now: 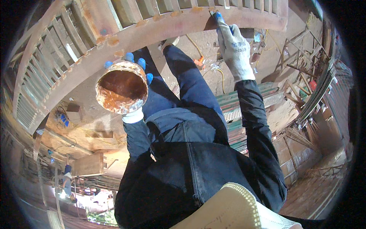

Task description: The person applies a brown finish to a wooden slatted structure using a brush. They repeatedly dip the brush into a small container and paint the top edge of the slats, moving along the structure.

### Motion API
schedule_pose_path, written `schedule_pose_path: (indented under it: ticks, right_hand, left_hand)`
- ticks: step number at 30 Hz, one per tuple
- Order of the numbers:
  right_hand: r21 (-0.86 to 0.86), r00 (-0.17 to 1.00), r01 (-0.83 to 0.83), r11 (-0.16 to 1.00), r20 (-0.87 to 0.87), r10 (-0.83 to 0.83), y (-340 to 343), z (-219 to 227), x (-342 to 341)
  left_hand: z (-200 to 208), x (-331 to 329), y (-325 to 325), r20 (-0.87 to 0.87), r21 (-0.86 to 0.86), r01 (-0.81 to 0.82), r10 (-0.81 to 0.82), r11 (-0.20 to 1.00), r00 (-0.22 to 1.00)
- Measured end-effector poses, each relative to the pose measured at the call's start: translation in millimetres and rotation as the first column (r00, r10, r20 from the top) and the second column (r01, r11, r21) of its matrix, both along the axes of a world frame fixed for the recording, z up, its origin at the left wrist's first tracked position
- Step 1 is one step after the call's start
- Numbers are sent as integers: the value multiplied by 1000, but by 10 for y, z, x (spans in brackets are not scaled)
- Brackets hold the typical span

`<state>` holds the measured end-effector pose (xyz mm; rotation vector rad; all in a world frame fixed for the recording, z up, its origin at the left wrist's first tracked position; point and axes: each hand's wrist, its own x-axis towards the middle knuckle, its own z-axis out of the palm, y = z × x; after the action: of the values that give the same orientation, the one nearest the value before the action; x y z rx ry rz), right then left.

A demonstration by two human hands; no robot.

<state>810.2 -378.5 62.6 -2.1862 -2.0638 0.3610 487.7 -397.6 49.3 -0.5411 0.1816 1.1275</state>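
Observation:
My left hand (141,63), in a white glove with blue fingertips, is wrapped round a round pot (100,91) from beneath and behind. The pot's rim is crusted, and wet reddish-brown paste coats its inside. Farther off to the right, my gloved right hand (233,47) is closed on a small putty knife (212,14), its grip mostly hidden by the fingers. The knife's blade is at the slatted edge of a curved wooden frame (164,28). Orange-brown patches of filler mark that frame where several slats meet the curved rail.
An orange tool or connector (199,61) with a yellow cord lies on the floor beyond my legs. Long green and grey strips (248,103) are stacked at my right, with wooden racks (305,49) farther out. Another person (67,183) is far off at the left, near a wooden box (87,164).

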Motion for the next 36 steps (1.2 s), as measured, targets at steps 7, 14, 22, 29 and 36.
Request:
schedule_pose_path:
  ticks: [7, 14, 22, 29, 36]
  right_hand:
    - [-5, 999, 23, 1000, 39, -23, 132, 23, -6]
    - [-630, 209, 132, 765, -737, -643, 5, 735, 117]
    - [-578, -146, 1, 816, -807, -572, 78, 1872, -125]
    - [-348, 136, 159, 924, -919, -370, -8, 2433, -476]
    - [435, 854, -316, 843, -256, 453, 179, 2701, -988]
  left_hand:
    - [55, 67, -13, 136, 1, -53, 53, 999, 989]
    - [356, 45, -11, -306, 64, 37, -16, 997, 952]
    - [647, 127, 109, -480, 161, 106, -16, 981, 877]
    - [1321, 367, 456, -412, 375, 187, -17, 908, 911]
    - [1485, 259, 611, -513, 546, 254, 79, 799, 854]
